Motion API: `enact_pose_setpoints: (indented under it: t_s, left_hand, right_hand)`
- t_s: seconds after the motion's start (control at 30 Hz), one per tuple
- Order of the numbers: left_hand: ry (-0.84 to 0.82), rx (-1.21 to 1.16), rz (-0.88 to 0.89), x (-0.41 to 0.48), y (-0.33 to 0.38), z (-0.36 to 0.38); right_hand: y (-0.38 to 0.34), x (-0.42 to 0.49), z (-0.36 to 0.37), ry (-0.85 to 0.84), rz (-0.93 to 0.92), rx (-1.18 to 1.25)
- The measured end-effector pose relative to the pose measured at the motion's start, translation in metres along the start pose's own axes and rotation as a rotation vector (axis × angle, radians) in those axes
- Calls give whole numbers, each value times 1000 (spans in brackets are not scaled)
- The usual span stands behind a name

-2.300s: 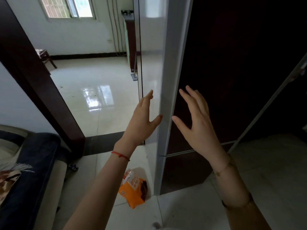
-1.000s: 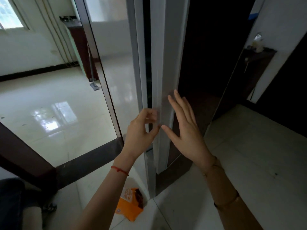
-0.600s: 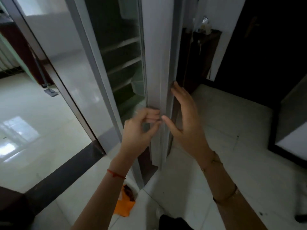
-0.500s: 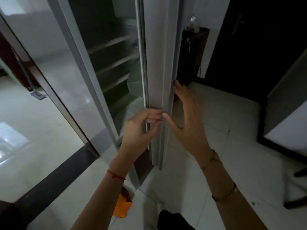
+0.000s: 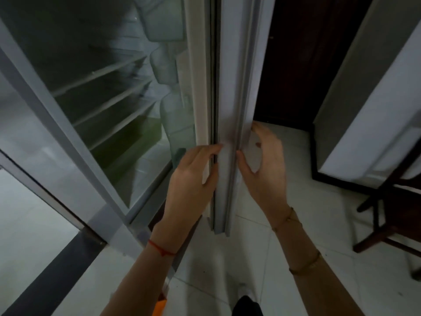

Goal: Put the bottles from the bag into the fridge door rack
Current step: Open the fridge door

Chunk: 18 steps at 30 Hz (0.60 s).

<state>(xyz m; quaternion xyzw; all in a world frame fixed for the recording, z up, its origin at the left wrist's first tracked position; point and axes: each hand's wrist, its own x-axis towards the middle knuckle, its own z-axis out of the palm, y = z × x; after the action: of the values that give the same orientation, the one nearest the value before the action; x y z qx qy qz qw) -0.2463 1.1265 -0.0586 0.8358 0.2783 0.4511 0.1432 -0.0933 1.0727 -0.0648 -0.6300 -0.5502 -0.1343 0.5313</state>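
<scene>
The fridge door [image 5: 230, 87] stands open and I see it edge-on in the middle of the view. My left hand [image 5: 191, 179] grips its inner edge, fingers curled round the seal. My right hand [image 5: 266, 169] rests against the door's outer side, thumb on the edge and fingers nearly straight. Pale door racks [image 5: 170, 110] show on the door's inner face, with nothing plainly visible in them. A corner of the orange bag [image 5: 159, 307] lies on the floor at the bottom, mostly hidden by my left forearm. No bottles are visible.
The fridge interior with its white shelves [image 5: 109, 92] is at the left, dim. A dark wooden chair [image 5: 391, 213] stands at the right beside a white wall [image 5: 376, 110]. My foot [image 5: 247, 302] is on the tiled floor below the door.
The fridge door has swung further open, exposing the shelves and door racks. My view turned right and down. My left hand keeps its grip on the edge; the right hand stays against the outer side.
</scene>
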Motion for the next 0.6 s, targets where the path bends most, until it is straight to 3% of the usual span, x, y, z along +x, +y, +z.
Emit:
enact_pose_setpoints:
  t_s: [0.23,0.6]
  left_hand:
    - [118,85,97,23,20,19]
    - [-28,129,23,54,34,94]
  right_hand:
    - [37,10,-22,31,41,-86]
    - [92,47,-64,22,-31,-251]
